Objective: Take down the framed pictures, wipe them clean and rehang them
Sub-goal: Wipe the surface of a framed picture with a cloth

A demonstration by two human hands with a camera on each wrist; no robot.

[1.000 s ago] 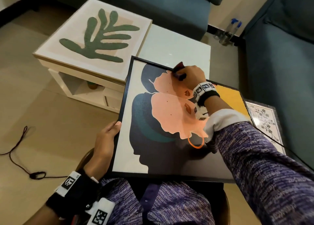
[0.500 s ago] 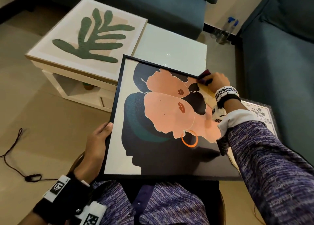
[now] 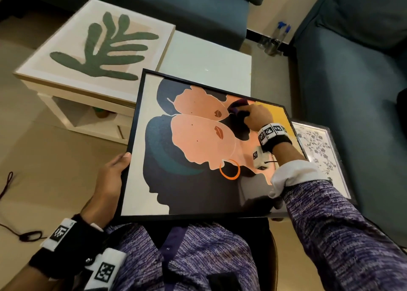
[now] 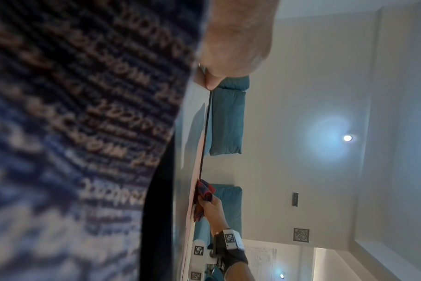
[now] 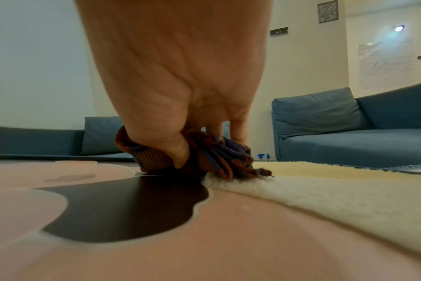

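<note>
Wiping underway: right hand (image 3: 255, 117) pinching cloth (image 5: 204, 157) on black-framed picture (image 3: 198, 150); left hand (image 3: 112, 176) gripping its edge. Rehanging outstanding.

No legible words or numbers anywhere: only square coded markers on both wristbands (image 3: 271, 131), blurred lettering on the purple shirt (image 3: 198, 253), unreadable wall sheets (image 5: 385, 62).
</note>
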